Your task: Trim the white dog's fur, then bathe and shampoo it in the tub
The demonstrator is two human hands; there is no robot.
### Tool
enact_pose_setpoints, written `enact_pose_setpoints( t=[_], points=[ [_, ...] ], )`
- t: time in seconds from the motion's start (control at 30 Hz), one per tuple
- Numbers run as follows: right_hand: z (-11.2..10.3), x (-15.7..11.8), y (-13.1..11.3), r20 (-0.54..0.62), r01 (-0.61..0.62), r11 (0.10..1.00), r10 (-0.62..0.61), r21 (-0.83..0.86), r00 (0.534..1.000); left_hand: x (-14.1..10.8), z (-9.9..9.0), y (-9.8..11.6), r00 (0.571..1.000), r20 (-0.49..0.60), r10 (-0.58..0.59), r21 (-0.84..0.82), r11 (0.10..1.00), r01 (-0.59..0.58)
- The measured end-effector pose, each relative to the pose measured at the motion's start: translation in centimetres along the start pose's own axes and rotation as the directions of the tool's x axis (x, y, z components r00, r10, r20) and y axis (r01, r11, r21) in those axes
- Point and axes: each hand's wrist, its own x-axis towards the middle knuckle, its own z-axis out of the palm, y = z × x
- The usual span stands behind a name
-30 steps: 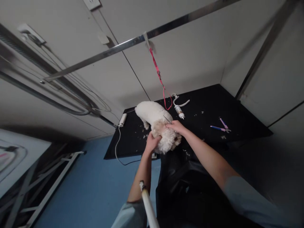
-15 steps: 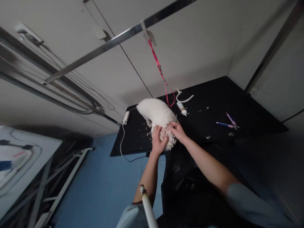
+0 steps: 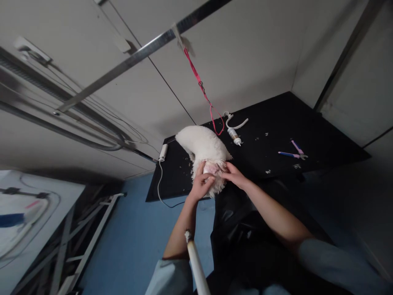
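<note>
A small white dog (image 3: 201,141) with a curly coat is on the black tabletop (image 3: 260,155), its head toward me. My left hand (image 3: 202,184) holds the dog's ear (image 3: 211,168) at its left side, thumb and fingers around the fluffy flap; pink skin shows there. At the ear's other side is my right hand (image 3: 235,176), its fingers drawn together at the fur. A small dark line shows by its fingertips, but what they hold is too small to make out. The dog's face is hidden.
White clippers (image 3: 163,152) with a cord lie left of the dog. To the right are a white bottle (image 3: 234,137), pliers-style nail clippers (image 3: 294,153) and fur tufts. A pink lead (image 3: 196,73) hangs from a metal bar (image 3: 132,61). A white, ash-tipped cigarette (image 3: 198,266) juts up in front.
The thin metal tool that stuck up from my right hand no longer stands out. My right hand has shifted slightly, and more pink skin shows between my hands. The view has tilted a little.
</note>
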Motion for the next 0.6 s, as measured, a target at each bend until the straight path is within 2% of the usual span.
enact_pose_setpoints(
  t=[0.1, 0.13, 0.2, 0.27, 0.3, 0.37, 0.43, 0.5, 0.6],
  points=[
    [0.7, 0.3, 0.3, -0.118, 0.019, 1.000, -0.021, -0.010, 0.993, 1.2, -1.6, 1.1, 0.994, -0.028, -0.109, -0.011, 0.994, 0.109],
    [1.1, 0.4, 0.4, -0.134, 0.035, 0.999, -0.038, -0.020, 0.990, 1.5, -2.3, 1.8, 0.986, -0.082, -0.147, 0.013, 0.989, 0.149],
    [2.1, 0.7, 0.6, -0.136, 0.052, 0.999, -0.049, 0.014, 0.990, 1.8, -3.4, 4.0, 0.948, -0.274, -0.160, 0.092, 0.977, 0.191],
    [3.1, 0.8, 0.7, -0.111, 0.034, 0.990, -0.019, 0.134, 0.994, 1.6, -3.7, 6.5, 0.893, -0.445, -0.059, 0.156, 0.977, 0.142],
    [3.6, 0.8, 0.7, -0.082, 0.008, 0.978, 0.009, 0.208, 0.997, 1.4, -3.3, 7.6, 0.886, -0.464, 0.002, 0.155, 0.985, 0.079],
    [4.4, 0.5, 0.8, -0.012, -0.073, 0.935, 0.083, 0.346, 0.997, 0.9, -1.9, 8.5, 0.920, -0.386, 0.063, 0.105, 0.994, -0.023],
    [5.0, 0.3, 1.0, 0.027, -0.170, 0.879, 0.177, 0.445, 0.984, 0.6, -0.3, 7.6, 0.948, -0.314, 0.046, 0.116, 0.993, -0.010],
    [5.5, 0.1, 1.4, 0.041, -0.252, 0.827, 0.269, 0.503, 0.962, 0.5, 0.5, 5.1, 0.967, -0.252, 0.029, 0.193, 0.981, 0.021],
    [6.3, 0.0, 1.9, 0.065, -0.302, 0.795, 0.317, 0.526, 0.946, 0.2, -0.4, 0.2, 0.985, -0.174, 0.006, 0.341, 0.939, 0.054]
  ],
)
